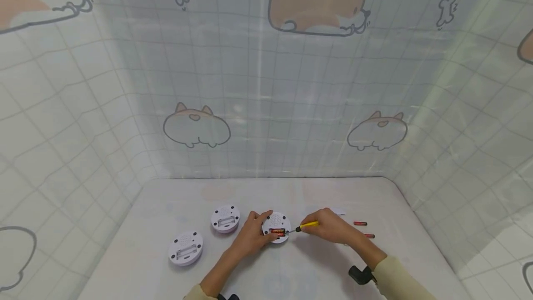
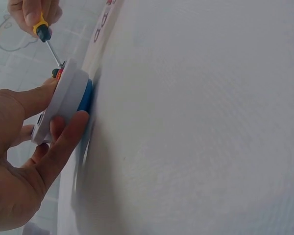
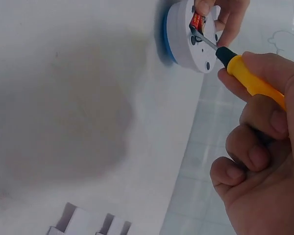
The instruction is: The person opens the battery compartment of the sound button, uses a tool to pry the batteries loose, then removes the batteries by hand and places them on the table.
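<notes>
A round white device (image 1: pixel 276 219) with a blue underside lies battery side up, with red batteries (image 1: pixel 277 231) in its compartment. My left hand (image 1: pixel 249 236) grips it from the left. In the left wrist view, its fingers reach round the device's side (image 2: pixel 72 98) and the thumb lies at the batteries. My right hand (image 1: pixel 331 227) holds a screwdriver with a yellow handle (image 3: pixel 252 78). The metal tip is right at the end of a red battery (image 3: pixel 197 20) in the right wrist view.
Left of my hands stand two more round white devices, one farther back (image 1: pixel 225 212) and one nearer (image 1: pixel 186 243), their battery compartments bare. Loose red batteries (image 1: pixel 360 223) lie beyond my right hand, beside a flat white piece (image 1: pixel 339 211). A patterned curtain (image 1: pixel 266 152) rises behind the table.
</notes>
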The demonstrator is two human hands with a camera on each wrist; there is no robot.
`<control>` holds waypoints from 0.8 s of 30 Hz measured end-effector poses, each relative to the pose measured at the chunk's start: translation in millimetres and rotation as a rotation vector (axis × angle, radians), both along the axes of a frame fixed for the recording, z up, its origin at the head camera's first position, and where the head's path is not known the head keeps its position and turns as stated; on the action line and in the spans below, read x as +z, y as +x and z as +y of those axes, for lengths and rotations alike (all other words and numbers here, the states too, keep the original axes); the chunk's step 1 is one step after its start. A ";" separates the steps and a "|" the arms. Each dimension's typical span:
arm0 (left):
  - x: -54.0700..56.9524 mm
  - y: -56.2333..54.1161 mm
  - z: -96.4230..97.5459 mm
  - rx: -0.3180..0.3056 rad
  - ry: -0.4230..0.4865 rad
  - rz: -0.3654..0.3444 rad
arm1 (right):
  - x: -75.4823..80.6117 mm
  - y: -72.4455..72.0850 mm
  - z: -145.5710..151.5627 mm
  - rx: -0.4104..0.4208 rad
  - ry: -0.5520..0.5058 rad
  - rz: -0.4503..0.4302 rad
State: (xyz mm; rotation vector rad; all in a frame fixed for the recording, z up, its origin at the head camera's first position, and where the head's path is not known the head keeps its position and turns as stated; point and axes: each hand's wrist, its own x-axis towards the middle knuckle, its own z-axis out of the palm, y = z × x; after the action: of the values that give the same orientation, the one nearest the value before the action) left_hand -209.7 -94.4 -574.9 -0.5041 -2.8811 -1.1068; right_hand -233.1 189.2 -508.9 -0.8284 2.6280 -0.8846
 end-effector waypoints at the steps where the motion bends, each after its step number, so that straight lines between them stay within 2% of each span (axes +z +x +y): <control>1: 0.5 0.1 0.2 0.000 0.000 -0.001 | 0.4 0.1 -0.2 -0.002 0.002 0.002; 11: 5.0 1.3 0.4 0.006 -0.022 0.008 | 6.4 1.7 -4.4 0.023 0.072 0.079; 19: 5.8 0.6 2.0 0.006 -0.007 0.009 | 2.2 1.6 -2.5 -0.021 0.022 0.011; 24: 5.1 1.3 2.9 0.007 -0.014 -0.004 | 3.8 3.0 -3.0 0.015 0.052 0.028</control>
State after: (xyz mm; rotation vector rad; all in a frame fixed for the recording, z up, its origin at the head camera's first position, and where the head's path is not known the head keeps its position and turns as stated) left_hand -208.4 -91.5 -569.8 -0.4924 -2.8943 -1.0883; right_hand -230.1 186.2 -505.1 -0.8523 2.6531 -0.8036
